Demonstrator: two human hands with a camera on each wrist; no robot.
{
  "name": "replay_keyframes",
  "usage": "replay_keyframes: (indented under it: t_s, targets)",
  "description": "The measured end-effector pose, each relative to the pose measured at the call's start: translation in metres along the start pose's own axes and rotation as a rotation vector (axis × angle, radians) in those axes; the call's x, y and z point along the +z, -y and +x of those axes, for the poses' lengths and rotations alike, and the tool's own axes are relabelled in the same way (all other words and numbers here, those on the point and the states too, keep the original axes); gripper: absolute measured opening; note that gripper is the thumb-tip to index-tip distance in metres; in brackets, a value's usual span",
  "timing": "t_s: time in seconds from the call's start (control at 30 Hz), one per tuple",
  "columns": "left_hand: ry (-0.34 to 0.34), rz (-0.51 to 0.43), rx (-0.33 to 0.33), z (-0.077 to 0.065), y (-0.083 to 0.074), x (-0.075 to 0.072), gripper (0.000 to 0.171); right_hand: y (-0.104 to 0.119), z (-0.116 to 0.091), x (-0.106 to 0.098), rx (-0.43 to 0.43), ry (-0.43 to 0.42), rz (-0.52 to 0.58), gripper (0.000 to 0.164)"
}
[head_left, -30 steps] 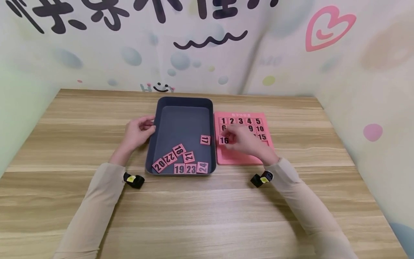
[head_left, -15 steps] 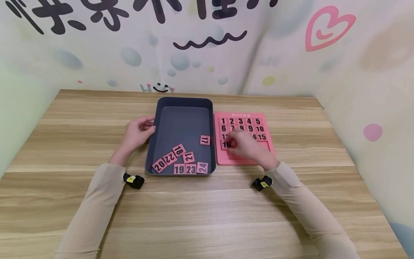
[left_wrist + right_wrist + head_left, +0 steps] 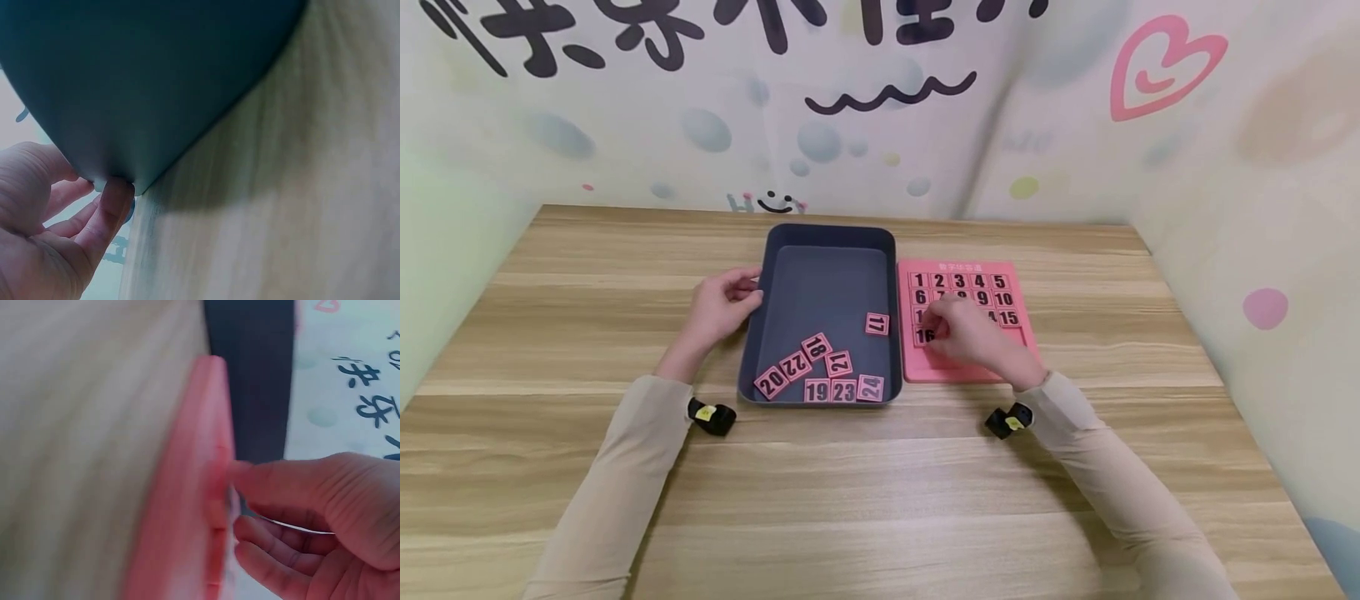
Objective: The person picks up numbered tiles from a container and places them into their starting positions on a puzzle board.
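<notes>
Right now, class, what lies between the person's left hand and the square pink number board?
A dark blue-grey rectangular tray holding pink square number tiles, as the head view shows.

Your wood-grain tbl [image 3: 880, 500] carries a dk tray [image 3: 827, 287]; pink no. board [image 3: 921, 368] is just R of tray, poss. touching.

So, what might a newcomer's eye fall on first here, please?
Probably the pink number board on the table, where the right hand touches the 16 tile. Left of it stands the dark tray holding loose numbered tiles, the left hand at its left side. Behind, black lettering crosses the pale wall.
</notes>
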State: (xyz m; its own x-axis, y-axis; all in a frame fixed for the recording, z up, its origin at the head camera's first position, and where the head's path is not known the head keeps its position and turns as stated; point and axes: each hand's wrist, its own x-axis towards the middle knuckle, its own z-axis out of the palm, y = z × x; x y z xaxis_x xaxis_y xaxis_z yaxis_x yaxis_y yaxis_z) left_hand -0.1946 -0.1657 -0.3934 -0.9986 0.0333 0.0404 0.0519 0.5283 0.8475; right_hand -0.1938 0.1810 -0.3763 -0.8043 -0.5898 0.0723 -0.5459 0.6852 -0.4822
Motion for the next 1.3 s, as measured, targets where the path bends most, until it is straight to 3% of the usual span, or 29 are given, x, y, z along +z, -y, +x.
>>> replay_keyframes:
  t_s: [0.27, 0.5, 0.67, 1.03, 1.17, 1.3]
  targets:
    - [0.002, 0.008, -0.011, 0.001, 0.002, 0.001, 0.039, 0.025, 0.021, -0.008, -0.049, -0.099, 0.135, 0.023]
    - [0.006, 0.006, -0.023, 0.002, 0.002, 0.002, 0.039, 0.047, 0.041, 0.003, -0.077, -0.008, 0.088, 0.028]
    - [-0.002, 0.001, -0.014, 0.002, 0.001, 0.001, 0.038, 0.056, 0.055, 0.009, -0.048, 0.072, 0.021, 0.031]
    - [-0.01, 0.001, 0.005, 0.001, 0.001, 0.002, 0.038, 0.057, 0.069, 0.021, 0.032, 0.2, -0.155, 0.034]
    - [-0.015, -0.002, 0.01, 0.001, 0.001, 0.002, 0.038, 0.057, 0.07, 0.022, 0.021, 0.214, -0.187, 0.033]
    - [-0.016, -0.013, 0.016, 0.001, 0.002, 0.001, 0.038, 0.056, 0.071, 0.025, -0.06, 0.208, -0.164, 0.028]
